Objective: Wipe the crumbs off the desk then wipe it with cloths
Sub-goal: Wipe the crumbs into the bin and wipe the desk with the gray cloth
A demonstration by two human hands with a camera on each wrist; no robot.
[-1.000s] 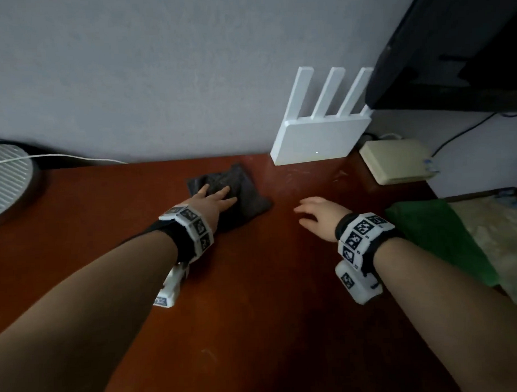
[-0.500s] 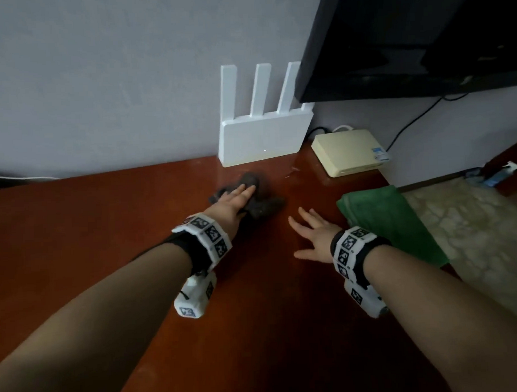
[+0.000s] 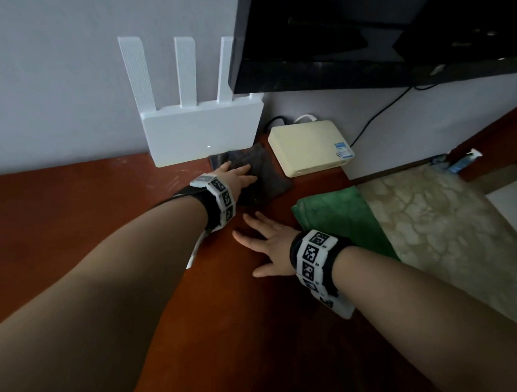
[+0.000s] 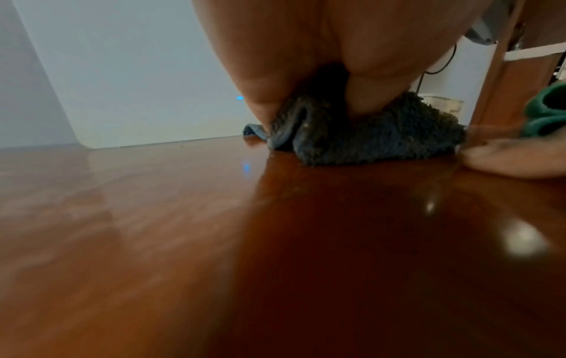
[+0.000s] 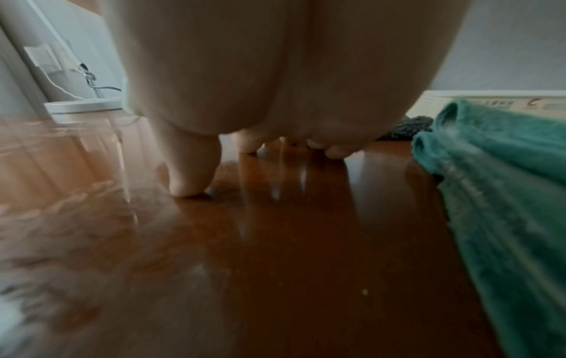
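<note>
Flat-fingered, the left hand [image 3: 237,176] pressed the grey cloth [image 3: 262,173] at the desk's [image 3: 76,219] back edge, hemmed between router [image 3: 202,133] and cream box [image 3: 308,145]; the right hand [image 3: 270,242] lay spread and empty beside the green cloth [image 3: 343,216].

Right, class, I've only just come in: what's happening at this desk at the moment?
A person is wiping a reddish-brown desk. The left hand presses flat on a dark grey cloth at the back of the desk, between a white router and a cream box. The right hand rests open on the bare wood, holding nothing. A folded green cloth lies unused at the desk's right edge, beside that hand.
</note>
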